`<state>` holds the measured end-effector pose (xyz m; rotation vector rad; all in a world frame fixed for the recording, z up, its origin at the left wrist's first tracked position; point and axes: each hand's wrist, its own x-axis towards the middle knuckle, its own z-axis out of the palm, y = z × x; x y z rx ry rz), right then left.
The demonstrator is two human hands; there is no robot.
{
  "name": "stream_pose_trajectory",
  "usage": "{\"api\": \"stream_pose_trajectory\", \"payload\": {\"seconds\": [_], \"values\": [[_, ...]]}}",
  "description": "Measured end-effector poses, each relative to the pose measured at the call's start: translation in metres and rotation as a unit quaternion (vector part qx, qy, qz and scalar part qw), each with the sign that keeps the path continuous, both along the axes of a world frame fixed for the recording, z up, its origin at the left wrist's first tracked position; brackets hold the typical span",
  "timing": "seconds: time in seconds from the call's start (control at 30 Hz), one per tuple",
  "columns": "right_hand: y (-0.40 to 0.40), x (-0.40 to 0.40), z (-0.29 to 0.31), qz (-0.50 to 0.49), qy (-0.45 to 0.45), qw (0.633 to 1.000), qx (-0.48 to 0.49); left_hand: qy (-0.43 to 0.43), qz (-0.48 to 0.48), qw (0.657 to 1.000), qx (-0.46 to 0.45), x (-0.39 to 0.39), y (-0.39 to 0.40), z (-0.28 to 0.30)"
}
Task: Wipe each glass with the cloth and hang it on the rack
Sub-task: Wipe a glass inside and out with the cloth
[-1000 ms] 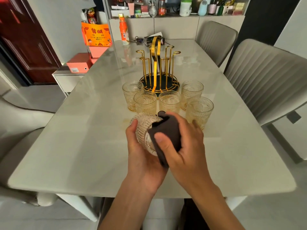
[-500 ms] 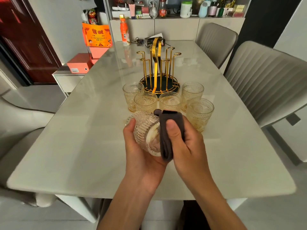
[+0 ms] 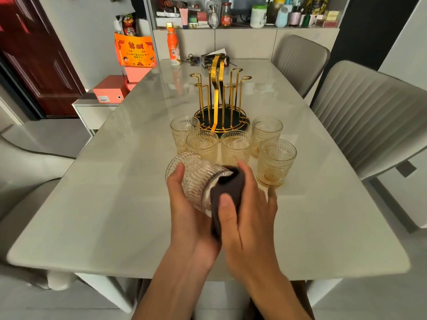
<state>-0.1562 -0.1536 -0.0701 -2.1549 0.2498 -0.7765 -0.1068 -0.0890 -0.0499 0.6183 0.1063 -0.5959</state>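
My left hand (image 3: 187,218) grips a ribbed clear glass (image 3: 196,179) tipped on its side above the table, mouth pointing away to the left. My right hand (image 3: 249,218) holds a dark brown cloth (image 3: 227,192) pressed over the glass's base, thumb on top of the cloth. Behind them several amber embossed glasses (image 3: 235,146) stand upright in a cluster on the table. A gold wire rack (image 3: 219,100) with a dark round base stands just beyond them, and none of its hooks carries a glass.
The pale marble table (image 3: 115,204) runs away from me. Grey chairs (image 3: 369,116) line the right side, another sits at the left. An orange bottle (image 3: 173,48), keys and a dark box lie at the far end. A cluttered shelf stands behind.
The glass has turned in my left hand, its base now swung further toward the right. My right hand has slid the cloth round the base, thumb shifting lower.
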Motion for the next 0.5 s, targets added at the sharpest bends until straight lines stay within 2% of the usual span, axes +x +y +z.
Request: {"api": "stream_pose_trajectory", "payload": {"seconds": [0.13,0.2,0.23,0.3,0.33,0.37,0.5], "values": [[0.008,-0.001,0.005,-0.035,-0.009,0.999,-0.024,0.002,-0.025,1.000,0.018,0.000,0.000,0.001],[0.002,0.003,0.016,-0.034,-0.006,0.999,0.005,0.008,-0.028,0.999,0.038,-0.003,0.001,-0.001],[-0.003,0.005,0.022,-0.016,-0.006,0.997,0.070,0.002,-0.019,0.999,0.046,-0.005,0.001,-0.001],[-0.010,0.008,0.028,0.015,0.002,0.964,0.264,-0.020,0.018,0.997,0.072,-0.007,-0.001,-0.003],[-0.010,0.006,0.027,0.021,0.007,0.952,0.305,-0.026,0.027,0.996,0.079,-0.007,-0.002,-0.004],[-0.006,0.003,0.026,0.021,0.007,0.957,0.289,-0.024,0.027,0.997,0.074,-0.007,-0.002,-0.002],[0.012,-0.008,0.007,-0.002,0.002,0.995,0.102,-0.026,-0.005,0.998,0.062,-0.005,0.001,-0.001]]}}
